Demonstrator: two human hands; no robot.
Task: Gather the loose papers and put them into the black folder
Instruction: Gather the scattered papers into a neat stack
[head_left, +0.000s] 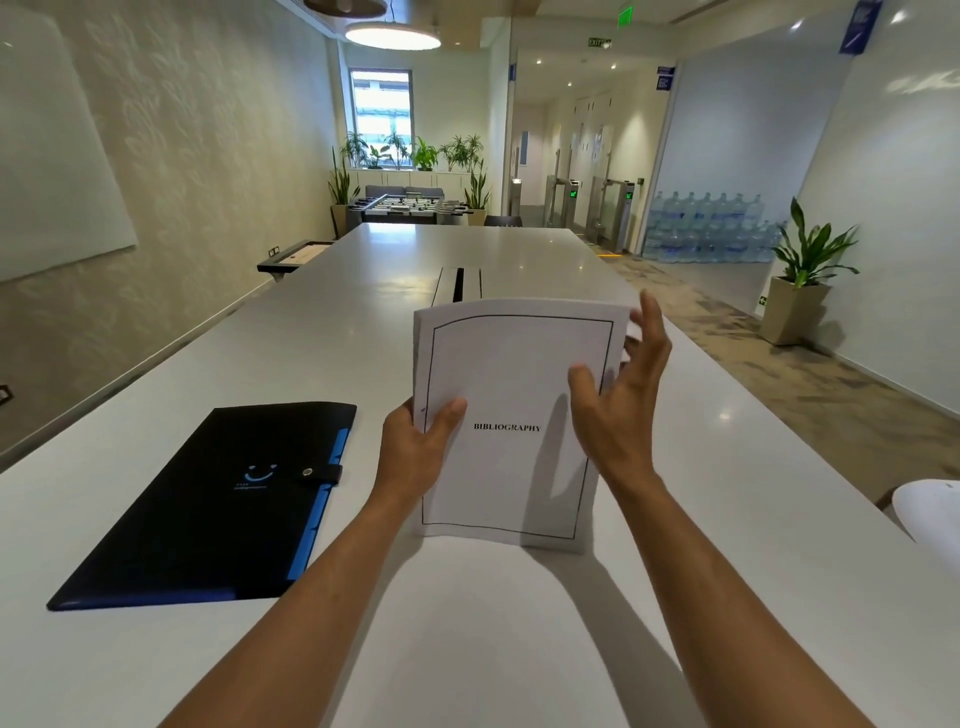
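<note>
centre frame, the left hand (415, 441) pinches the papers (511, 415) by their left edge; the right hand (621, 395), fingers spread, touches their right edge. the black folder (208, 509) lies closed lower left.

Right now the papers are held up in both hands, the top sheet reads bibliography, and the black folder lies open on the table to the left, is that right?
One thing is off: the black folder is closed, its snap strap fastened across the edge, as the head view shows. The rest holds: the papers are held up with the left hand gripping and the right hand at their edge, top sheet reading BIBLIOGRAPHY, folder on the table to the left.
</note>
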